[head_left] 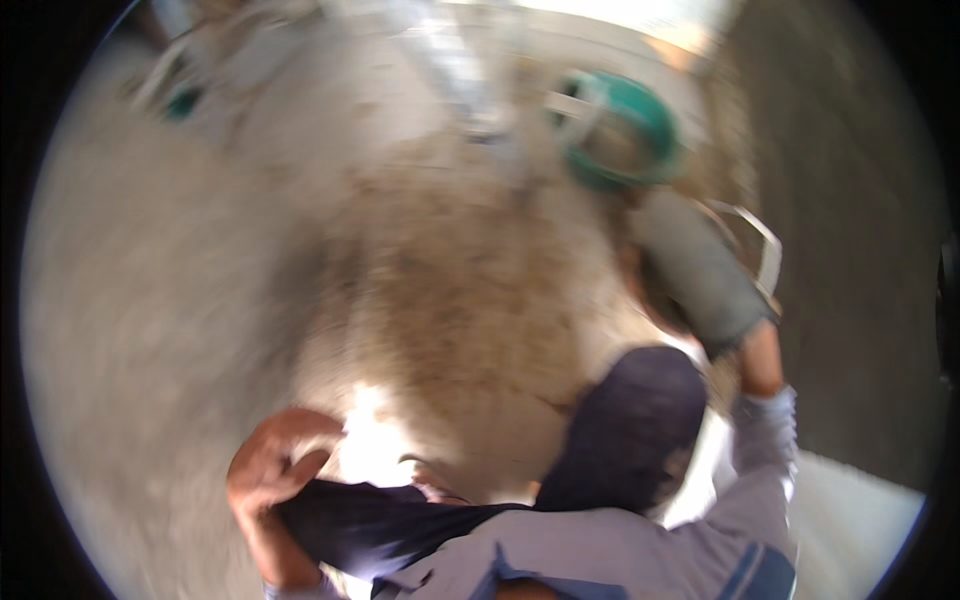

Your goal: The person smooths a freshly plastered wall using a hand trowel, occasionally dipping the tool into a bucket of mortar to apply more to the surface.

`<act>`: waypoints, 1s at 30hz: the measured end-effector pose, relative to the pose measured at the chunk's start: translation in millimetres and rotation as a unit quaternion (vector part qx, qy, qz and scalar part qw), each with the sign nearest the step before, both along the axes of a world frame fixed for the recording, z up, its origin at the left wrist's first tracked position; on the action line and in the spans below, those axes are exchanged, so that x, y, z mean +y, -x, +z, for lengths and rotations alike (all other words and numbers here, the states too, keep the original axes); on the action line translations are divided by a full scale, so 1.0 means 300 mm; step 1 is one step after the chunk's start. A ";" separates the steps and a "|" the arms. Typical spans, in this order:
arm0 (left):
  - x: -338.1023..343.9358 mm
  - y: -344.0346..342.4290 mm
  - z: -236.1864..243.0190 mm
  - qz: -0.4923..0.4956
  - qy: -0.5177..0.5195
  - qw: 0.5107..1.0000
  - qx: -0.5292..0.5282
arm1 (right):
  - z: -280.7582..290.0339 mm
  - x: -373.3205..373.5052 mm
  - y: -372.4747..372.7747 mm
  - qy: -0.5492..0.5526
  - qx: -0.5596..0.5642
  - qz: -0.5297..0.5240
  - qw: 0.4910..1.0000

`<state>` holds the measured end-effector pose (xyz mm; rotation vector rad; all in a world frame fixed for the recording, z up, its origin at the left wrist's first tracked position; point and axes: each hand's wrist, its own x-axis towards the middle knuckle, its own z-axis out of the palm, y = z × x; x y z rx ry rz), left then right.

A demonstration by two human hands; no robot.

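My left hand (283, 458) hangs beside my bent left knee, its thumb apart from its curved fingers, with nothing visible in it. On the right, my right arm reaches forward past my right knee. My right hand (758, 335) is at the near end of a grey, flat, oblong slab-like thing (700, 265) and seems to grip it. That thing covers most of the fingers, and motion smears it too much to tell its kind. It is held close to the grey wall, just nearer than a green tub (662, 125).
The tub stands on the stained floor (460, 270), a pale strip across its left side. A dark grey wall surface (850, 250) runs along the right. Beside the slab is a bent white strip (770, 250). A pale sheet (850, 515) lies at the lower right. Blurred items stand far left.
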<state>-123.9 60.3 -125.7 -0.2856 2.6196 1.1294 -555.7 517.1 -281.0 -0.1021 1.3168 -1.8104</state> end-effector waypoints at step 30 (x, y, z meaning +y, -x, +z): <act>-0.156 -0.561 0.134 0.356 0.828 0.375 0.214 | 0.140 -1.708 -0.608 0.176 0.605 -0.113 0.768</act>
